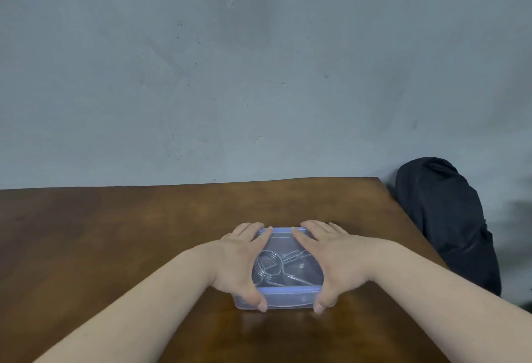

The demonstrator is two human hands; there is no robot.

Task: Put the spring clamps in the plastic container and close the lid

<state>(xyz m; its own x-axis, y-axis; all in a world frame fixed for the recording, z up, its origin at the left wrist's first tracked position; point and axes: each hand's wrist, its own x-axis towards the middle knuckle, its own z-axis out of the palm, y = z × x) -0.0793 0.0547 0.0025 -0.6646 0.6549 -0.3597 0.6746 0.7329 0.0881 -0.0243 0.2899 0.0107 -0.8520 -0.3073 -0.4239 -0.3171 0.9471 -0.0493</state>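
A clear plastic container (288, 299) with a blue-rimmed lid (285, 240) sits on the brown wooden table (115, 233), near its front middle. The lid lies on top of it. Through the lid I see metal wire spring clamps (273, 269) lying inside. My left hand (240, 259) lies flat over the lid's left side, with the thumb down the front wall. My right hand (334, 259) covers the right side in the same way. Both hands grip the container, and they hide its side edges.
A dark cloth-covered object (443, 218) stands just off the table's right edge. A grey wall (259, 75) rises directly behind the table's far edge.
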